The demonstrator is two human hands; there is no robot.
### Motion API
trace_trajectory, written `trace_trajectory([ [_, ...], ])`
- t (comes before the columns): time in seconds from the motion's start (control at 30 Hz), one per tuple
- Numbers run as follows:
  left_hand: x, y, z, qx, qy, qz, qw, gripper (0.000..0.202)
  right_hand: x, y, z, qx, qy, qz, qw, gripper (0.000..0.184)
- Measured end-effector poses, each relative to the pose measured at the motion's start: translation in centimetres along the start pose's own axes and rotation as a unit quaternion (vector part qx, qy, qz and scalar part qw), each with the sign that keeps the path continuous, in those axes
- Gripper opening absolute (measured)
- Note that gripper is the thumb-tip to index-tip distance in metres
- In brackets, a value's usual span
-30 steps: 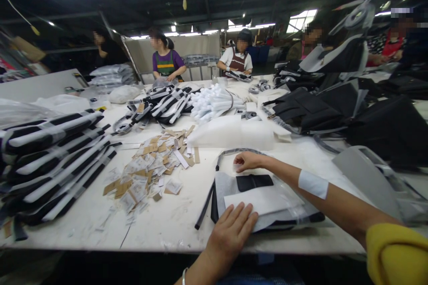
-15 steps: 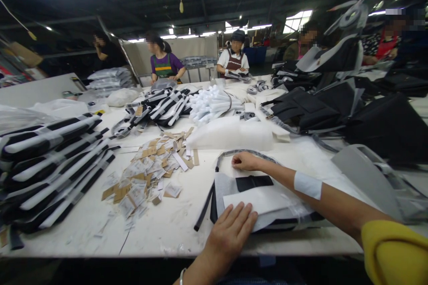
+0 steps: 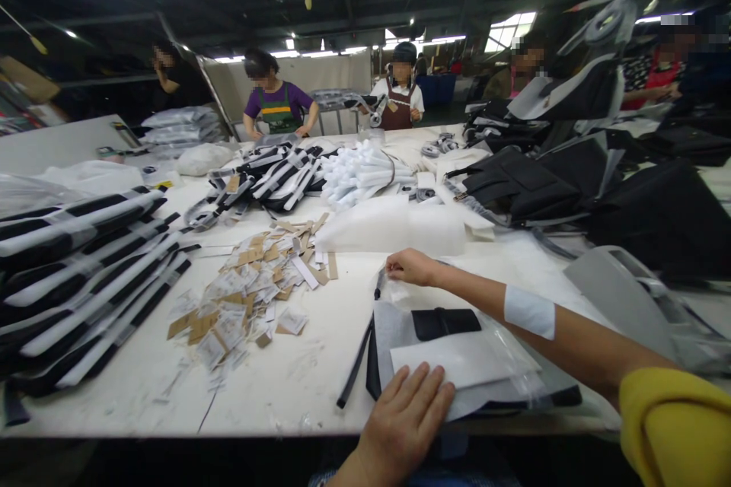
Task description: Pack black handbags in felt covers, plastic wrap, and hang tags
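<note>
At the near edge of the white counter [image 3: 274, 388], a flat black bag wrapped in grey cloth under a white paper sheet [image 3: 445, 323] is held down by the left hand [image 3: 408, 415], its fingers spread flat and gripping nothing. At the bundle's far edge the right hand [image 3: 408, 266] is curled shut; whether clear plastic film or the thin black strap [image 3: 355, 365] is pinched cannot be told. The wrapping appears largely done, with the strap left trailing loose. A scattered heap of brown and white paper tags [image 3: 251, 297] lies just left.
</note>
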State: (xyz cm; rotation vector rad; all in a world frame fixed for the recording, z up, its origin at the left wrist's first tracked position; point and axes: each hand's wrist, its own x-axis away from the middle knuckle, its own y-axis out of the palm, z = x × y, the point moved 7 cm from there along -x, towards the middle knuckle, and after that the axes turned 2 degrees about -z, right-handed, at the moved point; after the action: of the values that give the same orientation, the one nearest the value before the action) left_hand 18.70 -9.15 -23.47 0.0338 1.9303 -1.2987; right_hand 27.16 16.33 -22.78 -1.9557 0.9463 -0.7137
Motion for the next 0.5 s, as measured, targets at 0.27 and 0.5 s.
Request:
trace_trajectory([
  [0.27, 0.1, -0.1, -0.1, 0.011, -0.008, -0.008, 1.0, 0.037, 0.8, -0.1, -0.1, -0.06, 0.004, 0.018, 0.998, 0.021],
  [0.5, 0.2, 0.0, -0.1, 0.01, -0.009, -0.006, 1.0, 0.037, 1.5, 2.9, 1.5, -0.067, 0.02, 0.029, 0.997, 0.032],
])
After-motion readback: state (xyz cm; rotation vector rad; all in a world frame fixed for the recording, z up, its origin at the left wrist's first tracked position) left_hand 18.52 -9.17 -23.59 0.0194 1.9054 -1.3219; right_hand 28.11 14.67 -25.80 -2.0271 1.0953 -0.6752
